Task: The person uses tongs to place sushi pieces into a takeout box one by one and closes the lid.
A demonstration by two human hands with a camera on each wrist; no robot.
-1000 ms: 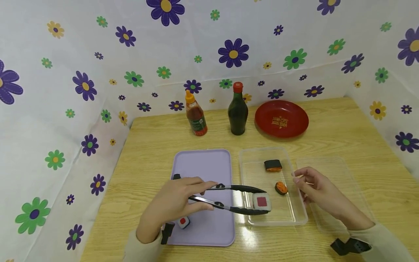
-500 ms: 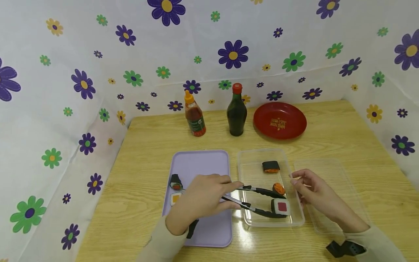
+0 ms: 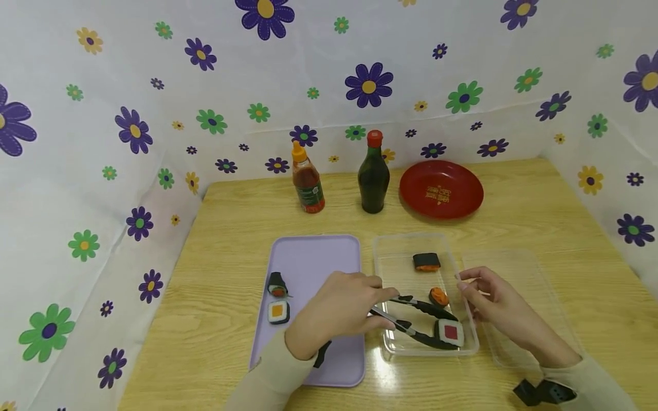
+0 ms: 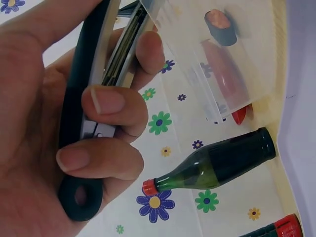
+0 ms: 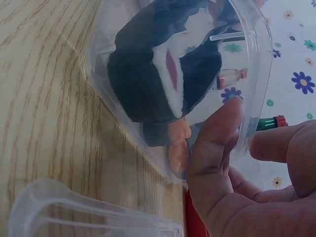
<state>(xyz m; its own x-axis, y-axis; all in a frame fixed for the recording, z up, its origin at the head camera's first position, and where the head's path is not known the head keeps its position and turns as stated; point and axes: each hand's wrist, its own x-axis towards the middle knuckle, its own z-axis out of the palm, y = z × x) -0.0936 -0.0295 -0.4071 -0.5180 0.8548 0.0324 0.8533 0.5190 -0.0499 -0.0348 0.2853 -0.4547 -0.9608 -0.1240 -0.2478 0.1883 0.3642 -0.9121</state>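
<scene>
My left hand [image 3: 341, 305] grips a pair of black-and-silver tongs [image 4: 81, 74], its fingers curled round the handles. Between the tong tips, low inside the clear plastic container [image 3: 388, 245], sits a white sushi roll [image 3: 450, 332] with a red square centre. My right hand [image 3: 496, 297] pinches the container's right wall between thumb and fingers. Also in the container are a black-wrapped sushi piece [image 3: 426, 261] and an orange-topped one [image 3: 438, 296]. The left forearm covers part of the lilac tray [image 3: 319, 251], where a dark hand roll [image 3: 276, 284] and a yellow-centred roll [image 3: 278, 312] lie.
A clear lid [image 3: 519, 308] lies right of the container, partly under the right hand. Along the back stand a red sauce bottle [image 3: 308, 185], a dark green bottle [image 3: 373, 177] and a red oval plate [image 3: 441, 189]. Flowered cloth [image 3: 288, 68] rises behind the table.
My left hand has moved right with the tongs, carrying the red-centred roll from the container's left side to its lower right. The right hand stays on the container wall.
</scene>
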